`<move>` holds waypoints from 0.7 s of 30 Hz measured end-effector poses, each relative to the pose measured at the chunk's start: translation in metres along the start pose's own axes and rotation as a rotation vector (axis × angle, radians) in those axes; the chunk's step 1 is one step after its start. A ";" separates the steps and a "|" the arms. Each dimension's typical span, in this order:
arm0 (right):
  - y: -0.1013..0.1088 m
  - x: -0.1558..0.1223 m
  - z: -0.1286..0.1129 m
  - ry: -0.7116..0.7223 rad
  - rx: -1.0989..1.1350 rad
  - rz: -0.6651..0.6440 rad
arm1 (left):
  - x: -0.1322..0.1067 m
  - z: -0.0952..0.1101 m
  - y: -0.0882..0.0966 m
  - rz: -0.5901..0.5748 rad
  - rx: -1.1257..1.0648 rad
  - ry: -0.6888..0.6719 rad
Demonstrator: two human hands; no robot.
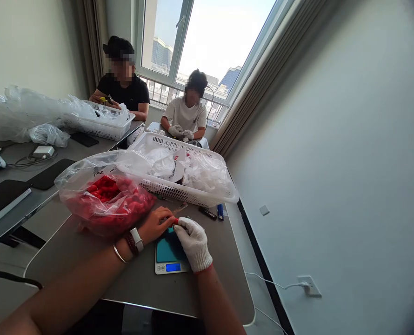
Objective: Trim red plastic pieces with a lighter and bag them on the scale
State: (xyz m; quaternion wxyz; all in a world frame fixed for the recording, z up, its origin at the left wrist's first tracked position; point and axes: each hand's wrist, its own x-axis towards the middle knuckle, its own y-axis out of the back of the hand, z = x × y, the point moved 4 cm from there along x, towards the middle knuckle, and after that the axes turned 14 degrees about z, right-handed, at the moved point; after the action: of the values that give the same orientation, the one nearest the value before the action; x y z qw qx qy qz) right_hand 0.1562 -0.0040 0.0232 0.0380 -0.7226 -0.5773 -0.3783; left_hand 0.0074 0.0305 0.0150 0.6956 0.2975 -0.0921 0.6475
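A small red piece sits between my two hands, above a digital scale with a teal platform and a lit blue display. My right hand, in a white knit glove, pinches the piece between thumb and fingers. Bare, with a watch and bangle at the wrist, my left hand closes its fingertips on the other end of it. What exactly the red piece is, I cannot make out. Just left of my hands stands a clear plastic bag filled with many red pieces.
Behind the bag is a white basket holding plastic bags. A black object and a blue one lie right of it. Two people sit beyond. Another table at left carries a basket and plastic wrap.
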 end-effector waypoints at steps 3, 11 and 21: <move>0.000 0.002 -0.006 0.125 -0.083 -0.027 | 0.000 -0.004 -0.003 -0.024 0.034 0.021; 0.003 0.002 -0.001 0.123 -0.142 0.044 | 0.002 0.005 -0.002 -0.025 -0.027 0.014; 0.002 0.002 -0.011 0.231 -0.175 0.023 | 0.000 -0.007 -0.007 -0.085 -0.015 0.123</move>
State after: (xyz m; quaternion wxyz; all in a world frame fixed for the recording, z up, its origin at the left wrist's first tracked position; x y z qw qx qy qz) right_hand 0.1527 -0.0084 0.0327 0.0454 -0.6814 -0.5256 -0.5073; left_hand 0.0119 0.0344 0.0072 0.7289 0.2555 -0.0413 0.6338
